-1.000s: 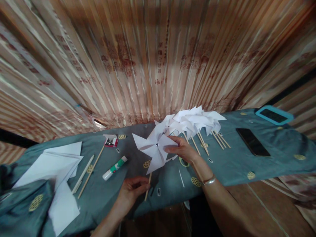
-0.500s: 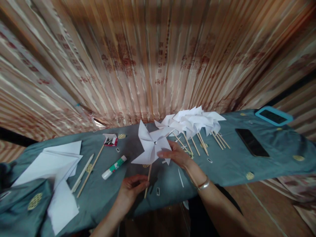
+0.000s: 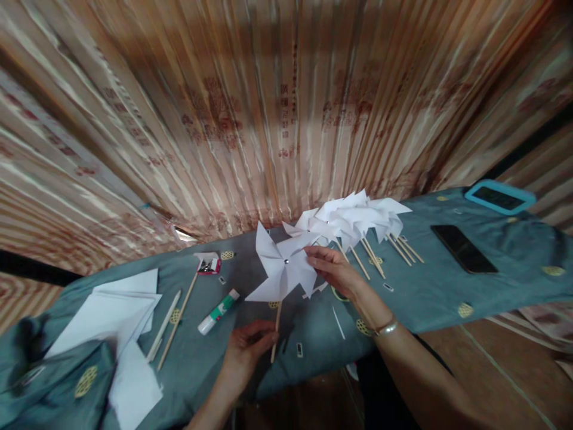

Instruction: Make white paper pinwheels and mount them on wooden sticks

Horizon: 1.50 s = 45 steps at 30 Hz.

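Observation:
A white paper pinwheel (image 3: 280, 272) with a silvery pin at its centre is held upright over the table. My left hand (image 3: 250, 346) pinches its thin wooden stick (image 3: 277, 328) between thumb and fingers, low down. At the right side of the paper blades, my right hand (image 3: 333, 269) has its fingers closed at a blade's edge. Just behind that hand lies a row of finished white pinwheels (image 3: 353, 218), overlapping, their sticks pointing toward me.
Left on the cloth-covered table (image 3: 250, 382) are white paper sheets (image 3: 111, 304), a pencil-like stick (image 3: 165, 325), a wooden stick (image 3: 179, 319), a small pin box (image 3: 209, 263) and a glue stick (image 3: 218, 312). Right are a black phone (image 3: 464, 249) and a blue-framed device (image 3: 500, 197).
My right thumb has come off the front of the lower blade, and the fingers now sit higher at the right blade. The left hand keeps its pinch. The view has shifted slightly.

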Motion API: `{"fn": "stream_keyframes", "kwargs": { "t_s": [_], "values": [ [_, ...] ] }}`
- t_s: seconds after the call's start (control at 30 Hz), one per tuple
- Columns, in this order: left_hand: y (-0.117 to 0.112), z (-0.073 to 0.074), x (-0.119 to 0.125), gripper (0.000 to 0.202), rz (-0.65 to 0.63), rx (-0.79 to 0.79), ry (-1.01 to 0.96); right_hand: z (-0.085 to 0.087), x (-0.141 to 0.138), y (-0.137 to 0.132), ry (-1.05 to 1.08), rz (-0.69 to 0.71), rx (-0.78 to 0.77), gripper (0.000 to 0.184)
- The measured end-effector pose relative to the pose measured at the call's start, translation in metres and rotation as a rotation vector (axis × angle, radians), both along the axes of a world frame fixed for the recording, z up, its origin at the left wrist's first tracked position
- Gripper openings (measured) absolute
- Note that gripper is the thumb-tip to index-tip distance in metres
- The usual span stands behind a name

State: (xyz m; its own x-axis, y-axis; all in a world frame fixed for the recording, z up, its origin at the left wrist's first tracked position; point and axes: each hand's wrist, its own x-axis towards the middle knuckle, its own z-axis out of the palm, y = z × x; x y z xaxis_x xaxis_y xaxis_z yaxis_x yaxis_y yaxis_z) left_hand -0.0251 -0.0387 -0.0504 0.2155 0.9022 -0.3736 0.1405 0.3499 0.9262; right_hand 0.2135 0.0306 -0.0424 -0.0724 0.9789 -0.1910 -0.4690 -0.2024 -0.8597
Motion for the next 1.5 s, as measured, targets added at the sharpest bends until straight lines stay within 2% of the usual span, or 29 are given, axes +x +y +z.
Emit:
{"fn": "stream_keyframes", "kwargs": {
  "t_s": [0.83,1.17,1.5],
  "values": [
    [0.001,-0.009,0.001,0.02,0.065,-0.007,-0.035,-0.003,-0.017,-0.006,0.125,0.041,-0.12,0.035],
    [0.003,-0.01,0.004,0.019,0.045,0.029,-0.016,-0.005,-0.022,-0.008,0.194,0.066,-0.133,0.033],
    [0.0,-0.01,0.007,0.02,0.085,0.021,-0.048,-0.014,-0.041,-0.015,0.33,0.012,-0.177,0.032]
  ]
}}
